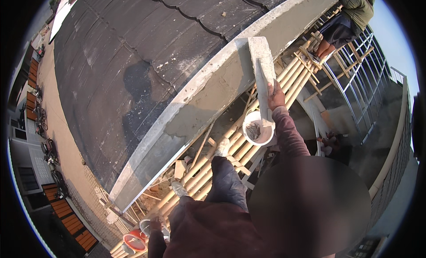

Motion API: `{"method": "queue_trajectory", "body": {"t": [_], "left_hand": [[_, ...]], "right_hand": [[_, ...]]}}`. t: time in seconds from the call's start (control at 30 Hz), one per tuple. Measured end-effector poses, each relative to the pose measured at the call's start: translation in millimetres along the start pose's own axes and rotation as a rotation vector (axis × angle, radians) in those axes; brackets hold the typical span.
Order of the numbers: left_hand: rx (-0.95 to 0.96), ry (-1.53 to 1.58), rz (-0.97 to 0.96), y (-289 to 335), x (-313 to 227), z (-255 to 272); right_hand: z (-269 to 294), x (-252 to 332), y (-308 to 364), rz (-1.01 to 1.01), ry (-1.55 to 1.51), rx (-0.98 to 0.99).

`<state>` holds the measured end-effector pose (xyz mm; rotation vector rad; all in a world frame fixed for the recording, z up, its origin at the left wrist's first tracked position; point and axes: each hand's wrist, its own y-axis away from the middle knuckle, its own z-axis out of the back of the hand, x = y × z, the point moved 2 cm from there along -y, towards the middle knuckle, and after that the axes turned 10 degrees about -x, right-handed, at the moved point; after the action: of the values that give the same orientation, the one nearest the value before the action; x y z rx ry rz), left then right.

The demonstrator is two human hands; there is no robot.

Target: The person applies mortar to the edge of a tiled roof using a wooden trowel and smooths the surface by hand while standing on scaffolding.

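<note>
My right hand (276, 97) is closed on the side of a long, pale, cement-crusted plastering float (261, 54). The float's far end lies over the grey cement face of the curved roof edge (222, 80), which has a darker, damp-looking patch lower down. Below the float's near end is a white bucket (264, 137) with several thin dark pieces inside. At the lower left my left hand (155, 224) grips the rim of a grey bucket (145, 225), though its fingers are small and partly shaded. Beside that stands a red-orange bucket (135, 241) with grey stuff in it.
I am on a walkway of bamboo poles (239, 147), high above the ground. A dark sheeted roof (120, 58) slopes away at left. Another person (348, 21) crouches on the scaffold at upper right, near a metal frame (361, 89). Motorbikes (49, 149) stand far below.
</note>
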<state>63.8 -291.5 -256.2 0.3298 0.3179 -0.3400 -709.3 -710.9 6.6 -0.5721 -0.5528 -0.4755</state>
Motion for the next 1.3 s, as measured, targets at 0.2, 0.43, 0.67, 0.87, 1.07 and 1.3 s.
{"method": "queue_trajectory", "body": {"t": [0.2,0.43,0.67,0.87,1.07,1.3], "left_hand": [[-0.107,1.470,1.432,21,-40,-26],[-0.205,0.604,0.463,-47,-98,-6],[-0.155,1.173,1.083,-26,-64,-20],[-0.183,1.590,1.470,25,-43,-23],[-0.135,1.469,1.287,9,-78,-19],[-0.207,0.645,0.600,-22,-104,-17]], "right_hand": [[-51,-27,-127,0.020,0.005,-0.062],[-79,14,-63,0.008,0.000,0.108],[-103,68,70,0.012,0.013,0.278],[-93,73,34,0.014,0.131,0.348],[-58,19,-89,0.025,0.171,0.049],[-92,55,42,0.091,-0.041,0.248]]}}
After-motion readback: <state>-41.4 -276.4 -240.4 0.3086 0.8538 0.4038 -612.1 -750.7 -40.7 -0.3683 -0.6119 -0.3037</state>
